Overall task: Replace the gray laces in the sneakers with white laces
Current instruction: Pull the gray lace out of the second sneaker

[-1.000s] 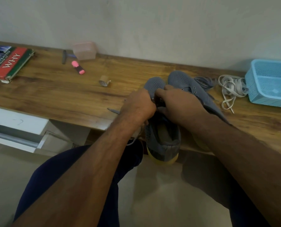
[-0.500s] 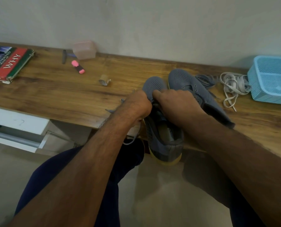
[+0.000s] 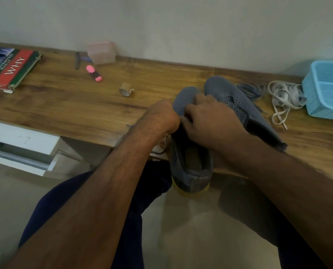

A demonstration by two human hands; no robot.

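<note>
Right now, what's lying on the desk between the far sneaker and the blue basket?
In the head view, two lace bundles: the gray laces beside the far sneaker, then the white laces against the blue basket.

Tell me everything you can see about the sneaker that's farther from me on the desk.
The far sneaker is gray with a perforated toe and looks like knit fabric. Its eyelets are empty, with no lace in them. It lies on the wooden desk, toe toward the wall, beside the near sneaker. The right hand covers part of its near side.
</note>
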